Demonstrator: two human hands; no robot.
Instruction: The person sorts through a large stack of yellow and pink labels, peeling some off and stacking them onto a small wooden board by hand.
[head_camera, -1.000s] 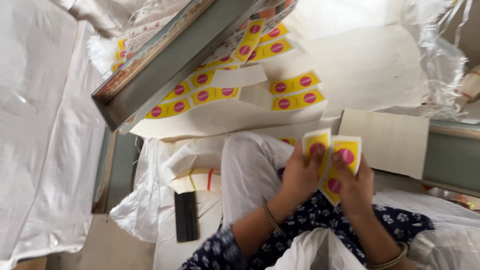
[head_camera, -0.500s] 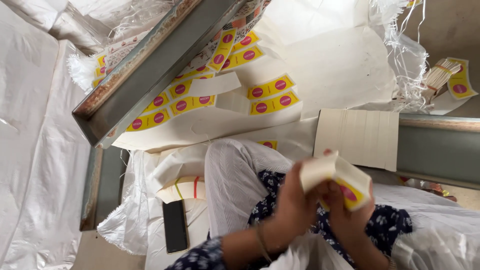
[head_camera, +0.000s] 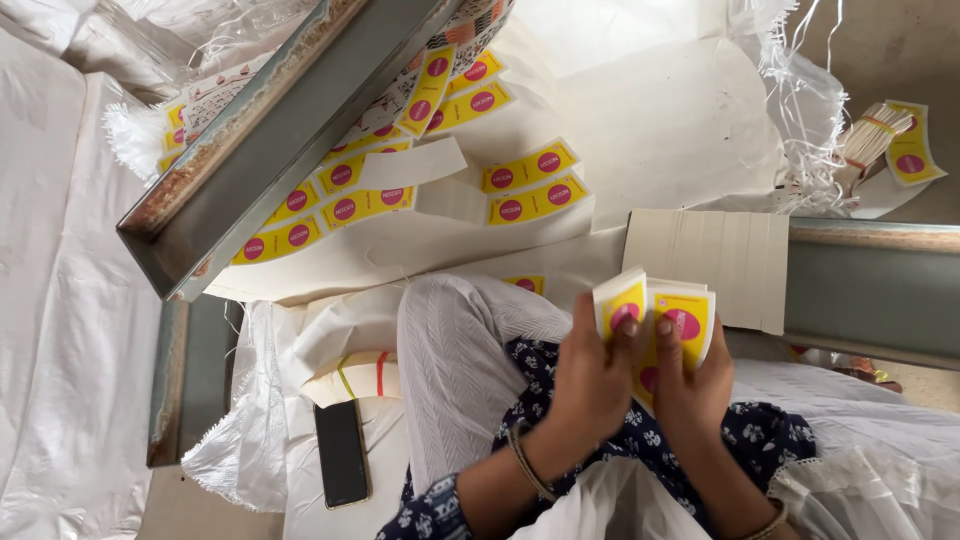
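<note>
Labels: a stack of yellow labels with pink discs, held upright in both hands above the lap, in front of the white-trousered knee. It is fanned into two leaves.
Change: half a second ago the stack was tipped over, its white backs up and the print mostly hidden; a second ago it stood upright in a similar two-leaf fan. It is again upright with the printed faces to the camera, and both hands have stayed on it throughout.
Reading: judged from this, the stack is being turned and squared in the hands rather than set down; no label has left it.
Phone: black, flat on the white sheet, well left of the hands, just below a small banded bundle.
Tray: long grey metal tray, tilted, lying over rows of loose labels on white paper.
Left hand: fingers closed round the left leaf, thumb on its face; bangle at the wrist.
Right hand: fingers curled behind the right leaf, a fingertip on the pink disc.
Card: plain pale card, just beyond the stack, resting against a grey ledge.
Far bundle: banded labels at upper right, well apart.
</note>
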